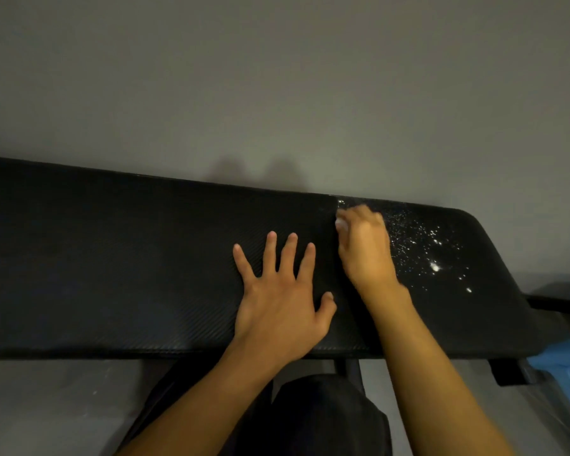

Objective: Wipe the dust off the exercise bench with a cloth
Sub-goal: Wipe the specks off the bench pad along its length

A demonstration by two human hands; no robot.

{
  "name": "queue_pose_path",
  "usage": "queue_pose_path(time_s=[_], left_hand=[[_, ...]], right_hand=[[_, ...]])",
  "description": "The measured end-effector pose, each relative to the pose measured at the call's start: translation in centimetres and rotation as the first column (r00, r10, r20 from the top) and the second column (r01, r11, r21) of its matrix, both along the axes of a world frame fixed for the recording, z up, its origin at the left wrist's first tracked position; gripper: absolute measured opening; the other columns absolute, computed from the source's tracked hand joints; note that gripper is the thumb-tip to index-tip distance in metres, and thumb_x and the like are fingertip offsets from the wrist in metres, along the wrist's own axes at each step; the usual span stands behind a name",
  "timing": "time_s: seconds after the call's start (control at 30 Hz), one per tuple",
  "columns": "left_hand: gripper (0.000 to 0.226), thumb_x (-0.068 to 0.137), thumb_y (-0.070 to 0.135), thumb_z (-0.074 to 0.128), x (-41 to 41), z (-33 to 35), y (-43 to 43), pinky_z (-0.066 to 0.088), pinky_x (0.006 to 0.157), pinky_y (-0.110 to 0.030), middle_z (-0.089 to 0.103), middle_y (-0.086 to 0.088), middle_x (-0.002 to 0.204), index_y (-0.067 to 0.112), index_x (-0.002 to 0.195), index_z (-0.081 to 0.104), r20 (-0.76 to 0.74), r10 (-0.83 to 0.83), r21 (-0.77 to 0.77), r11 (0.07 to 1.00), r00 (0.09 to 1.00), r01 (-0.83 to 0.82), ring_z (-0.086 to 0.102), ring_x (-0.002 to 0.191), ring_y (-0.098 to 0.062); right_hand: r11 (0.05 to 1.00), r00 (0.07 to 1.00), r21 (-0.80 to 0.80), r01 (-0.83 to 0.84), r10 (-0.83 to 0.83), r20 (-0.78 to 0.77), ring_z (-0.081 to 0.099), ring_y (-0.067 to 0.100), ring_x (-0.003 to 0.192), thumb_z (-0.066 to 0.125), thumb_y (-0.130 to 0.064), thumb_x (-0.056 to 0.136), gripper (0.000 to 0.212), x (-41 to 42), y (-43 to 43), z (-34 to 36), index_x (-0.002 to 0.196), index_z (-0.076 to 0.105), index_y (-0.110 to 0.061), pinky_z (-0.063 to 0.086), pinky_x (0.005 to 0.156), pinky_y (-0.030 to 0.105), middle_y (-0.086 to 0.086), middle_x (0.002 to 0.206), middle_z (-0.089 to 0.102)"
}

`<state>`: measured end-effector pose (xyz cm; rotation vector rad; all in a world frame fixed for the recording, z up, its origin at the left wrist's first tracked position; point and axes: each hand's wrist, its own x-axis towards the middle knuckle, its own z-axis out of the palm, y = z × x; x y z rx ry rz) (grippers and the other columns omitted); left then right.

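Observation:
A long black padded exercise bench (112, 258) runs across the view, set against a grey wall. White dust specks (431, 255) are scattered over its right end. My left hand (280, 301) lies flat on the pad near the middle, fingers spread, holding nothing. My right hand (364, 248) is closed around a small white cloth (341, 224), of which only a bit shows at the fingertips, and it presses on the pad at the left edge of the dusty patch.
The grey wall (277, 93) stands directly behind the bench. A blue plastic object (563, 370) sits at the right beside the bench's black frame (553, 304). My dark-clothed knee (323, 416) is below the front edge, above a pale floor.

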<state>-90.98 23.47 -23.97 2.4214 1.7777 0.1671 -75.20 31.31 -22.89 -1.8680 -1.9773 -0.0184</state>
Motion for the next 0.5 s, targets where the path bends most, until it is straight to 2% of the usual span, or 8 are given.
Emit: queue_pose_path(time_s=[0.07,0.13,0.3,0.37,0.5], left_hand=[[0.081,0.097,0.066,0.020,0.0,0.1,0.0,-0.004,0.113,-0.079,-0.001,-0.013,0.172,0.023,0.164,0.005,0.011,0.003,0.003,1.000,1.000,-0.003,-0.009,0.157,-0.038],[0.081,0.098,0.066,0.020,0.0,0.1,0.0,-0.005,0.113,-0.078,-0.003,-0.012,0.172,0.023,0.164,0.003,0.017,0.003,-0.002,1.000,1.000,-0.003,-0.011,0.157,-0.038],[0.082,0.097,0.067,0.020,-0.1,0.1,0.0,-0.004,0.113,-0.078,-0.004,-0.013,0.172,0.022,0.164,0.002,0.006,-0.002,0.004,1.000,1.000,0.002,-0.011,0.157,-0.039],[0.083,0.096,0.067,0.020,0.0,0.1,0.1,-0.004,0.113,-0.079,-0.002,-0.013,0.172,0.022,0.164,0.004,0.012,0.002,0.004,1.000,1.000,-0.002,-0.010,0.157,-0.039],[0.083,0.096,0.066,0.020,0.0,0.0,0.0,-0.004,0.113,-0.079,-0.001,-0.013,0.172,0.022,0.164,0.005,0.006,0.006,-0.006,1.000,1.000,-0.006,-0.009,0.157,-0.039]], right_hand=[[0.997,0.996,0.005,0.083,-0.083,-0.034,0.055,0.033,0.107,0.050,-0.011,0.102,0.025,-0.7,2.8,0.1,0.121,0.065,-0.003,0.048,0.089,0.036,0.016,0.118,0.060],[0.995,0.994,0.019,0.100,-0.099,-0.043,0.052,0.032,0.109,0.049,-0.011,0.102,0.027,-1.4,2.7,0.1,0.123,0.063,-0.003,0.045,0.090,0.035,0.015,0.121,0.059],[0.998,0.996,0.012,-0.068,0.069,-0.062,0.053,0.023,0.104,0.057,-0.015,0.099,0.030,0.0,-2.9,-0.3,0.127,0.065,-0.010,0.042,0.089,0.025,0.004,0.121,0.060],[1.000,0.998,0.017,-0.027,0.028,-0.054,0.054,0.025,0.105,0.057,-0.015,0.099,0.030,0.7,-1.7,-0.3,0.127,0.065,-0.008,0.040,0.088,0.024,0.007,0.121,0.061],[0.988,0.984,-0.001,0.153,-0.153,-0.092,0.050,0.030,0.112,0.049,-0.013,0.102,0.029,-0.7,3.2,0.2,0.125,0.063,-0.003,0.042,0.091,0.030,0.014,0.124,0.055]])
